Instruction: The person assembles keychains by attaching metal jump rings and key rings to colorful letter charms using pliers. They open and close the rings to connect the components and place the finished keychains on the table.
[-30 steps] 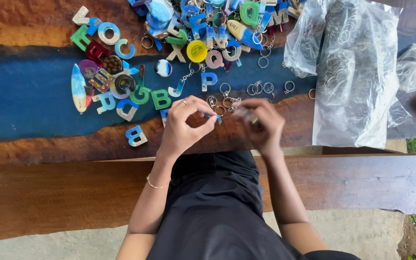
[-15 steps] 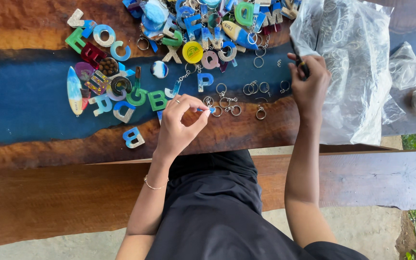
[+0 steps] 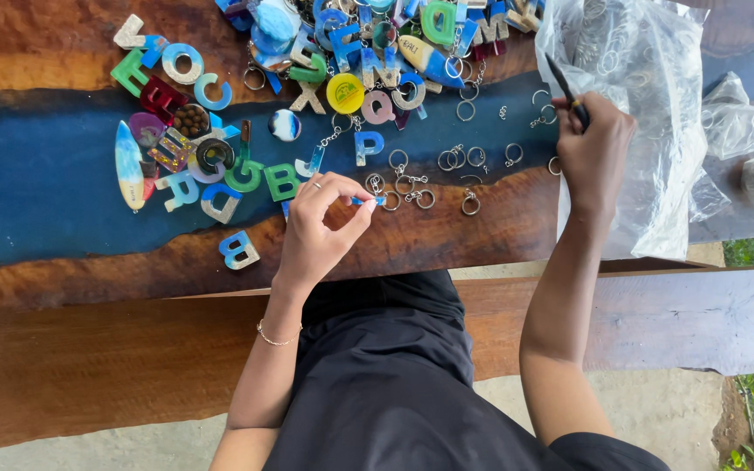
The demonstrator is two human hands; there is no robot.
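A long wooden table [image 3: 482,235] with a blue resin band running through it fills the scene, with a wooden bench [image 3: 89,366] on the near side. The person's left hand [image 3: 320,231] is closed in a pinch around a small blue piece [image 3: 366,201] at the table's near edge, just beside a cluster of loose metal key rings [image 3: 403,183]. The right hand [image 3: 593,148] is reached out to the right, gripping a slim dark tool [image 3: 565,87] that points away toward a crumpled clear plastic bag [image 3: 647,131] with more rings inside. To the left and far side lies a spread of colourful letter-shaped charms [image 3: 246,166], along with a yellow round charm [image 3: 345,92] and a surfboard-shaped charm [image 3: 128,166]. At the far right sit two smaller knotted plastic bags [image 3: 748,148].
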